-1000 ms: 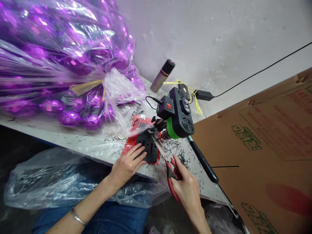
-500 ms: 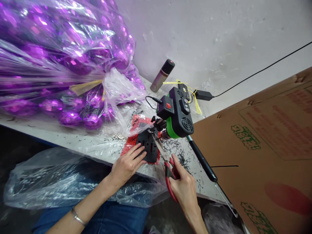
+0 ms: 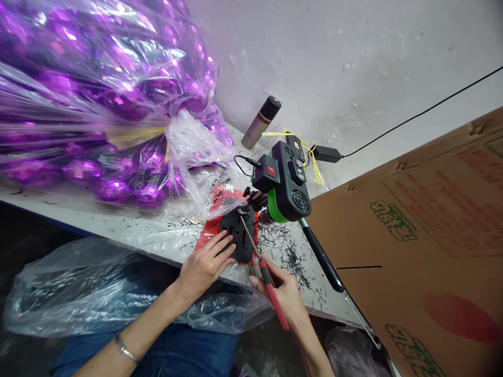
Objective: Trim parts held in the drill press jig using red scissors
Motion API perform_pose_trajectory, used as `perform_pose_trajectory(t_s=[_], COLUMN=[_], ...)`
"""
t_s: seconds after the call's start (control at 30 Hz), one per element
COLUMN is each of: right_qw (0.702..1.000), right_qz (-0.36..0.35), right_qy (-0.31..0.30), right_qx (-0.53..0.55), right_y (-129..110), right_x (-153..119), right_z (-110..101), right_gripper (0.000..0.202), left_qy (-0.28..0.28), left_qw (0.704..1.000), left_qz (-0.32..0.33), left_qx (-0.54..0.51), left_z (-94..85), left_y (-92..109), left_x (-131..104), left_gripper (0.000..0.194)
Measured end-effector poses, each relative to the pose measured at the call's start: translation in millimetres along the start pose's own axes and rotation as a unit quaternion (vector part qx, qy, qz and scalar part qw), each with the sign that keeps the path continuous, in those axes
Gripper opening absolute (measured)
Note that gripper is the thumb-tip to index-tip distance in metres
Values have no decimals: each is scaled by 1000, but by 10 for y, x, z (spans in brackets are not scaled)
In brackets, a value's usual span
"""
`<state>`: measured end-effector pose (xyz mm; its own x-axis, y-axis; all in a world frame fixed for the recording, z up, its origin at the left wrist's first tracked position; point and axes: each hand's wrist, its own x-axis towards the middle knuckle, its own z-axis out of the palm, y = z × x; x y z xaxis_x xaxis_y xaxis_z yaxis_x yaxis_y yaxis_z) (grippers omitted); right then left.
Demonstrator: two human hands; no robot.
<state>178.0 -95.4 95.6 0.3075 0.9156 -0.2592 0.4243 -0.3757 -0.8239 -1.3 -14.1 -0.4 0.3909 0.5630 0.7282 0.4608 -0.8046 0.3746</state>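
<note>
My left hand [image 3: 205, 263] lies with its fingers spread on the near left edge of a black slotted base plate [image 3: 237, 230]. My right hand [image 3: 283, 292] is wrapped round the red and black handles of a pair of scissors [image 3: 272, 294]. The scissor blades point up and left over the plate, their tip near the foot of the stand. Above the plate stands a small black and green drill-like machine [image 3: 291, 180] with a red switch. A red mat [image 3: 209, 230] shows under the plate.
Clear bags of shiny purple balls [image 3: 98, 104] fill the left. A spray can [image 3: 261, 122] stands by the wall. A large cardboard box [image 3: 424, 225] and black-handled tool [image 3: 322, 255] are at right. Black scraps [image 3: 293, 256] litter the white table [image 3: 157, 233].
My right hand has turned and moved slightly left with the scissors, whose blades now lie across the plate and look closed together. My left hand has kept its place.
</note>
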Motion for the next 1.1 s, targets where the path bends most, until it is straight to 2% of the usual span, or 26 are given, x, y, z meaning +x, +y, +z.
perform_pose_trajectory(t_s=[0.1,0.27,0.5,0.6,0.8,0.97,1.1], right_qw=[999,978,921,913,917,913,935], right_qz=[-5,-2,-118,-134,-139,-169,-145], right_qy=[24,74,140,145,158,167,151], right_qx=[-27,-193,-344,-357,-339,-332,-286], right_y=[7,62,41,34,22,32,28], right_x=[7,-62,-143,-136,-65,-6,6], right_z=[24,-42,-104,-103,-78,-82,-91], right_gripper=[63,67,67,64,58,58,60], left_qy=[-1,-3,2,4,0,-2,-2], left_qw=[1000,1000,1000,1000,1000,1000,1000], left_qz=[-2,-7,-4,0,-7,-7,-5], left_qx=[-2,-4,-4,-5,-6,-11,-9], left_z=[-1,-13,-4,-2,-7,12,14], left_y=[4,11,8,6,6,-1,-7], left_x=[-3,0,5,0,-6,-15,-21], left_gripper=[26,25,25,24,25,24,25])
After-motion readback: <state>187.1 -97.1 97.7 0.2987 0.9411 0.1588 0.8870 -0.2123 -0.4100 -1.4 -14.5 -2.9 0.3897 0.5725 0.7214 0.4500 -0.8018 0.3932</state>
